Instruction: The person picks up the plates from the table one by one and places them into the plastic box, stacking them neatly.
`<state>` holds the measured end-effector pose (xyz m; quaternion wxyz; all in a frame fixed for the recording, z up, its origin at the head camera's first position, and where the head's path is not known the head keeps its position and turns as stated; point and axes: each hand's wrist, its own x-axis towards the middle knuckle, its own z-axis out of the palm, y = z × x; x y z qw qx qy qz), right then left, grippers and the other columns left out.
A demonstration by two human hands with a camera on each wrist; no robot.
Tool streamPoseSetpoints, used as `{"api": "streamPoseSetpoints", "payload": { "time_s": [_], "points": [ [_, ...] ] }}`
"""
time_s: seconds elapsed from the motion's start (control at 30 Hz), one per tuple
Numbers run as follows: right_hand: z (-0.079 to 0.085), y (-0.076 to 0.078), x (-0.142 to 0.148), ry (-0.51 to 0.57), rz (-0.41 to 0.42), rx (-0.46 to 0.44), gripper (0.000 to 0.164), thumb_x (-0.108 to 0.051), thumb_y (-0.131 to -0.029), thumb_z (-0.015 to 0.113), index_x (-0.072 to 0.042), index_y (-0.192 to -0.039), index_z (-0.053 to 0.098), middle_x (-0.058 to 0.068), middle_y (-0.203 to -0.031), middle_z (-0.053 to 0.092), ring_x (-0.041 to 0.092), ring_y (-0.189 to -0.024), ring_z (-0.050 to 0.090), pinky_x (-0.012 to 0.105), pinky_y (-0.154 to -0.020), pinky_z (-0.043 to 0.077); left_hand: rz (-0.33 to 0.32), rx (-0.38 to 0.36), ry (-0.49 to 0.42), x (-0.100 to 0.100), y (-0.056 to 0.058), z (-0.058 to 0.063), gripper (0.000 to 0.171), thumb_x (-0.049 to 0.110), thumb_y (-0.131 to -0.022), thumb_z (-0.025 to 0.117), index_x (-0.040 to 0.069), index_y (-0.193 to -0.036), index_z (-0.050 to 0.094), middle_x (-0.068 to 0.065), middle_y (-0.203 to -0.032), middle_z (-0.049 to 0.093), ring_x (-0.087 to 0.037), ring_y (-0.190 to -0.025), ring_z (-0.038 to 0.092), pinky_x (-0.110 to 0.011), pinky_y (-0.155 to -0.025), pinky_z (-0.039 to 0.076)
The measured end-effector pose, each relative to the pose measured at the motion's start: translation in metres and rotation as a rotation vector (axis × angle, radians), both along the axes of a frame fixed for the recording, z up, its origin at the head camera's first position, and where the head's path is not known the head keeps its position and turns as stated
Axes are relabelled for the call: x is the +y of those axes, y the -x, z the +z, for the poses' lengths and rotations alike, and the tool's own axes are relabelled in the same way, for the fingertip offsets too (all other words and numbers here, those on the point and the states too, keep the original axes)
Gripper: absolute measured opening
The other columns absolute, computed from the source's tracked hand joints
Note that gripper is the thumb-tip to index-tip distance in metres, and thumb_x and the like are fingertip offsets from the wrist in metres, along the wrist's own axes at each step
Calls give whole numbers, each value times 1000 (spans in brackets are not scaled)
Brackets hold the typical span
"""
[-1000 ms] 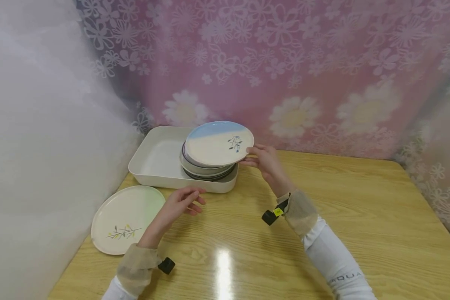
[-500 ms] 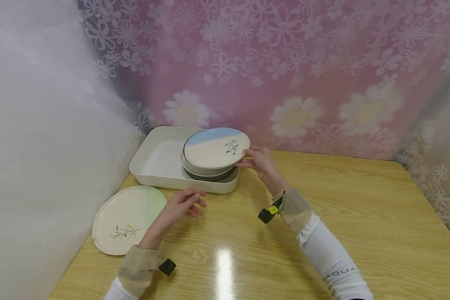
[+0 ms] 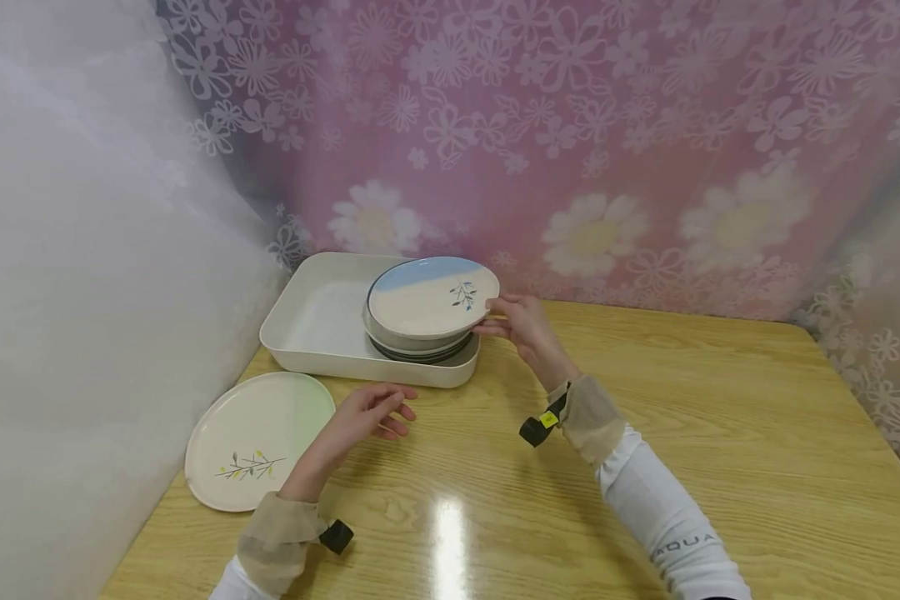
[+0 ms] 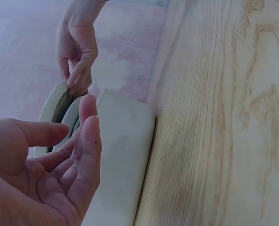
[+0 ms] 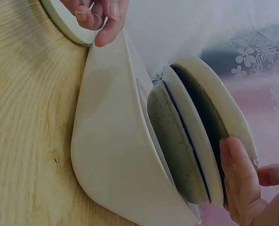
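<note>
My right hand [image 3: 527,330] pinches the right rim of a round cream plate [image 3: 427,304] with a blue band and a leaf sprig. The plate tops a stack of dishes [image 3: 408,342] in the right part of a white rectangular tray [image 3: 307,312]. In the right wrist view, the thumb is on the plate's face and the fingers are under its edge; a dark gap shows beneath part of the plate [image 5: 224,101]. My left hand [image 3: 356,418] holds nothing, its fingers loosely bent, just in front of the tray.
A larger cream plate [image 3: 232,425] with a green side and a yellow-leafed branch lies on the wooden table [image 3: 645,400] at the left, partly behind my left forearm. A pink floral curtain [image 3: 495,167] hangs behind, and a white sheet [image 3: 105,250] hangs along the left.
My right hand has lowered the blue-banded plate and shifted it slightly left onto the stack, within the first half second. Since then it has hardly moved. My left hand stays nearly in place.
</note>
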<state>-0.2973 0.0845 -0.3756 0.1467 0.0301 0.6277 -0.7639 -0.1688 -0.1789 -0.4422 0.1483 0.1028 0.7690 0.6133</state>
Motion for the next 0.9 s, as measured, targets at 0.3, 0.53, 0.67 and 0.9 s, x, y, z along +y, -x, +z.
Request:
{"api": "streamPoseSetpoints", "payload": {
  "time_s": [0.3, 0.53, 0.67, 0.9],
  "points": [
    [-3, 4, 4, -113, 67, 61, 52, -13, -106, 52, 8, -151, 37, 32, -135, 55, 13, -68, 73, 30, -78, 61, 3, -13, -14, 1, 1, 1, 40, 21, -109, 47, -8, -135, 56, -24, -106, 69, -28, -85, 73, -46, -82, 60],
    [-6, 7, 9, -291, 98, 146, 46, -21, -105, 55, 8, -141, 52, 10, -86, 68, 13, -56, 68, 42, -74, 62, 7, -8, -6, 1, -1, 0, 39, 20, -109, 47, -8, -134, 57, -23, -106, 69, -34, -88, 73, -50, -83, 59],
    [-6, 9, 8, -320, 117, 159, 45, -20, -106, 54, 7, -141, 51, 0, -68, 62, 11, -53, 63, 30, -60, 60, 10, -11, -3, 1, 0, 0, 39, 21, -109, 48, -8, -134, 57, -23, -106, 70, -32, -86, 73, -48, -82, 60],
    [-11, 13, 4, -314, 165, 154, 47, -19, -107, 52, 1, -149, 44, 1, -71, 61, 10, -54, 59, 23, -54, 54, 22, -26, 2, 1, -1, 0, 39, 21, -109, 47, -7, -134, 57, -21, -105, 70, -30, -85, 73, -47, -82, 60]
  ]
}}
